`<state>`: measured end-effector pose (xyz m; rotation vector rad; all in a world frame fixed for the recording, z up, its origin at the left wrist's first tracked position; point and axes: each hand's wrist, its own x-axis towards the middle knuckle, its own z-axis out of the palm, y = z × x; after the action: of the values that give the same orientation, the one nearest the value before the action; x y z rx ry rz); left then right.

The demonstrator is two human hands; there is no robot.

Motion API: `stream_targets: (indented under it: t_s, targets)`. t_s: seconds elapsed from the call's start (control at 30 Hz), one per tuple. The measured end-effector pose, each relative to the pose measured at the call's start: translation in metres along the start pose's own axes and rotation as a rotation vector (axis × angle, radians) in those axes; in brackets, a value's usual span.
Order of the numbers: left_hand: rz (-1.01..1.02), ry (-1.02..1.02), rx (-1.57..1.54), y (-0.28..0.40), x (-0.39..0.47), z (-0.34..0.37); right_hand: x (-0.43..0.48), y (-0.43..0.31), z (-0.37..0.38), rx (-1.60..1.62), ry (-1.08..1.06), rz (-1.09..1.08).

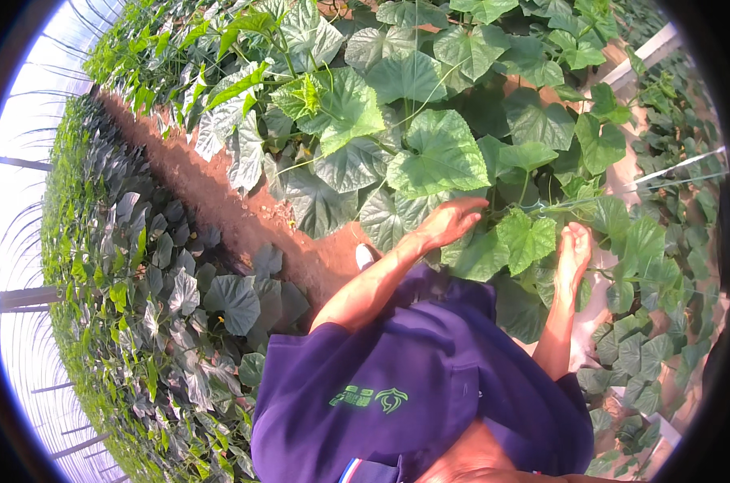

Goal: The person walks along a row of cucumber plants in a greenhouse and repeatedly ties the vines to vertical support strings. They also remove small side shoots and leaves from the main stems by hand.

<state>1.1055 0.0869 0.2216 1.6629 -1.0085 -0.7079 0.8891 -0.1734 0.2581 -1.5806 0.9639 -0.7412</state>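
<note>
My left hand (pixel 452 220) is stretched out among the broad leaves of a cucumber-like vine, just below a large bright leaf (pixel 438 156). Its fingers point right, slightly bent; whether they touch a stem is hidden. To the right, my right hand (pixel 575 241) is raised with curled fingers beside the vine stem (pixel 567 206); whether something thin is between them cannot be told. Between the hands hangs a lobed green leaf (pixel 526 240). A pale blue-green string or clip (pixel 534 206) sits at the stem above that leaf, and a thin string runs off to the right.
A reddish soil path (pixel 220 193) runs at the left, with another dense row of vines (pixel 184 290) beyond it. A vertical string (pixel 416 60) hangs among the leaves ahead. A pale post (pixel 639 57) slants at the upper right. Greenhouse film and ribs arch at far left.
</note>
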Motion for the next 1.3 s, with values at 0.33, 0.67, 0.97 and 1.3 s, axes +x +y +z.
stream_targets:
  t_s: [0.33, 0.67, 0.97, 1.3]
  targets:
    - [-0.092, 0.09, -0.246, -0.024, -0.108, -0.106, -0.111, -0.06, 0.093, 0.065, 0.229, -0.235]
    - [-0.051, 0.329, -0.462, -0.049, -0.128, -0.184, -0.158, -0.078, 0.229, -0.15, -0.195, -0.028]
    - [-0.072, 0.501, -0.353, -0.049, -0.07, -0.184, -0.092, -0.053, 0.254, 0.049, -0.133, 0.025]
    - [0.028, 0.627, -0.605, -0.055, -0.018, -0.177, 0.0, -0.01, 0.275, 0.917, -0.328, 0.264]
